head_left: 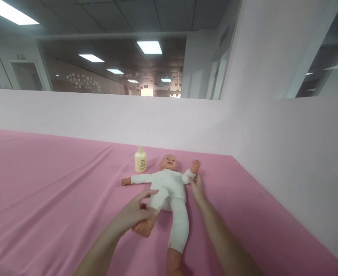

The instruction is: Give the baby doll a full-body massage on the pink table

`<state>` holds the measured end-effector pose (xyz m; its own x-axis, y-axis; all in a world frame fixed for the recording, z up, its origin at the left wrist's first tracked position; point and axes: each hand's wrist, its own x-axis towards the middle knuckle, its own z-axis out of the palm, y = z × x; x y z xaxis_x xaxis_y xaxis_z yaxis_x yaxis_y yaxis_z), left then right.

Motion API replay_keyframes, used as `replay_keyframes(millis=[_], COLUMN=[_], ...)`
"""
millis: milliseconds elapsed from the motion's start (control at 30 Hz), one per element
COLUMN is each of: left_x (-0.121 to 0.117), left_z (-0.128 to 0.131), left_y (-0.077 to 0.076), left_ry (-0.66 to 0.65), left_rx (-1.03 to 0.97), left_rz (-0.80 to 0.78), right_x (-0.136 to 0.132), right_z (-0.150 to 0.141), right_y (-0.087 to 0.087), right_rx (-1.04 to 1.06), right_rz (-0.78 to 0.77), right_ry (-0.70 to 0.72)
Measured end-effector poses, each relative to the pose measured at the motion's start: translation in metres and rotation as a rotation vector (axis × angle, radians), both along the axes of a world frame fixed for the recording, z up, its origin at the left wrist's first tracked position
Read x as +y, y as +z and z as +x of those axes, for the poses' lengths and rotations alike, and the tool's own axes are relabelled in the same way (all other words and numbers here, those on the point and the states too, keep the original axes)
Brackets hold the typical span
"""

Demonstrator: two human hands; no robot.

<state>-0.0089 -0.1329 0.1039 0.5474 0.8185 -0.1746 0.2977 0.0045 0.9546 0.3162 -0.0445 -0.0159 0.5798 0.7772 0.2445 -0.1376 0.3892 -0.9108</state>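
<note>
A baby doll (171, 184) with a white cloth body and hard head, hands and feet lies on its back, head toward the wall. My left hand (136, 211) is wrapped around its bent leg on the left side, just above the foot; the index finger stretches along the white thigh. At the doll's arm on the right side, my right hand (197, 188) has its fingers closed on the white sleeve near the wrist. That arm is raised, while the other arm lies stretched out to the left. The doll's other leg extends straight toward me.
A pale yellow bottle (140, 161) stands upright left of the doll's head. Pink sheeting (56, 191) covers the surface, with long creases on the left. White walls (100, 119) with windows border it at the back and right.
</note>
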Motion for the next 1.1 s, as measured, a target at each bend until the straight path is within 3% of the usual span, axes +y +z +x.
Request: replay_keyframes(millis=[133,200,267,333,433,500,600,667,900,1000,1100], left_x=[-0.042,-0.054,-0.056,-0.048,-0.022,-0.001,0.020,0.017,-0.066,-0.076,-0.050], left_z=[-0.032,-0.040,-0.040,-0.032,-0.007,0.014,0.039,0.043,-0.008,-0.020,-0.011], left_y=[-0.033,-0.036,-0.024,-0.002,0.030,0.040,0.038,0.029,-0.007,-0.002,0.015], left_ry=[0.025,0.058,0.096,0.105,0.055,0.030,0.046,0.057,0.000,0.026,0.010], left_rx=[-0.057,-0.065,-0.044,-0.001,0.045,0.084,0.096,0.062,0.089,0.094,0.056], left_rz=[-0.071,-0.072,-0.039,0.011,0.073,0.098,0.071,0.081,-0.030,-0.021,0.042], right_x=[0.003,0.002,0.001,-0.002,-0.005,-0.006,-0.004,-0.001,0.001,0.000,-0.001], right_z=[0.011,0.010,0.007,0.002,-0.004,-0.004,-0.002,0.001,0.013,0.014,0.010], right_y=[-0.005,-0.005,-0.004,-0.002,0.000,-0.001,-0.005,-0.007,-0.005,-0.004,-0.003], right_rx=[0.249,0.286,0.238,0.145,-0.036,-0.127,-0.135,-0.051,0.346,0.334,0.158], right_rz=[-0.051,-0.049,-0.003,0.046,0.029,-0.018,-0.033,-0.023,-0.087,-0.071,0.003], right_ry=[-0.010,-0.014,-0.023,-0.005,0.134,0.241,0.268,0.210,0.110,0.118,0.078])
